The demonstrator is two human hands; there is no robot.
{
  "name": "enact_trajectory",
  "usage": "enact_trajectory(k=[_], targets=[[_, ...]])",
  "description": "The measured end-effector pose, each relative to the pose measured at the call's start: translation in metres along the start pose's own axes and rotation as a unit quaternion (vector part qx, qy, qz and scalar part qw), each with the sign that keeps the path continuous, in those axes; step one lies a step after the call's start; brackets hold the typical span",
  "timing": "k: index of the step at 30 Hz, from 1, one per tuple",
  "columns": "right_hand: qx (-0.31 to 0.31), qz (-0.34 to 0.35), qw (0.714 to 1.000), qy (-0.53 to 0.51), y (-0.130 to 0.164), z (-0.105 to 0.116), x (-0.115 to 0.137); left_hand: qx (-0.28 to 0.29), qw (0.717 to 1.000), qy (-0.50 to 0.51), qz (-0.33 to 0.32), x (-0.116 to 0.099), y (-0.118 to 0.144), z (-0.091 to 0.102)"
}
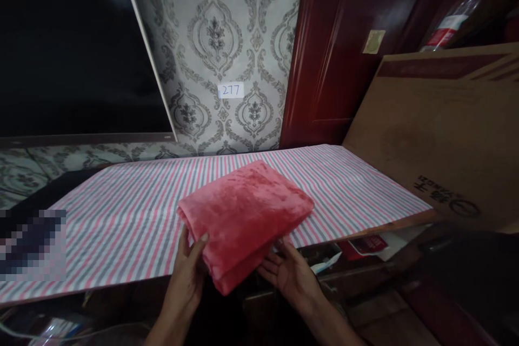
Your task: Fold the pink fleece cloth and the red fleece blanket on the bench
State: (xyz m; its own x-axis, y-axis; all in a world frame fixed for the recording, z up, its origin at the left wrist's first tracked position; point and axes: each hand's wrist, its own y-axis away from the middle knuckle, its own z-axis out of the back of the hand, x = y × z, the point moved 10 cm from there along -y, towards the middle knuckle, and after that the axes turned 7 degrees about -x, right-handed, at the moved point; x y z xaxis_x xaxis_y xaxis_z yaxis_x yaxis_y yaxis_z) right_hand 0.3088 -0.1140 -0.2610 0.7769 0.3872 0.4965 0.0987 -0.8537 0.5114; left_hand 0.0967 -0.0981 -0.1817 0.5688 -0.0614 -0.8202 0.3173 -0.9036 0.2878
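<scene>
The folded pink blanket (247, 216) sits on the striped tabletop (121, 227) with its near corner hanging past the front edge. The left hand (188, 267) pinches that corner; the right hand (290, 273) lies open-fingered underneath. Plush stuff is slippery, so a one-sided tug could slide the layers apart or drag it off.

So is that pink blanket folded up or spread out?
Folded: the pink blanket is a compact bundle with stacked layers at its near edge, held between the left hand and right hand.
</scene>
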Motion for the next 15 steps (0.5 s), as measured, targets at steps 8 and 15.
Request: enact_trajectory(k=[8,15], targets=[[0.001,0.035,0.998,0.060,0.006,0.003,0.020,0.018,1.000,-0.013,-0.013,0.005,0.020,-0.006],[-0.024,0.054,0.998,0.000,-0.008,-0.005,0.022,0.001,0.999,-0.038,0.024,0.034,0.042,0.003]])
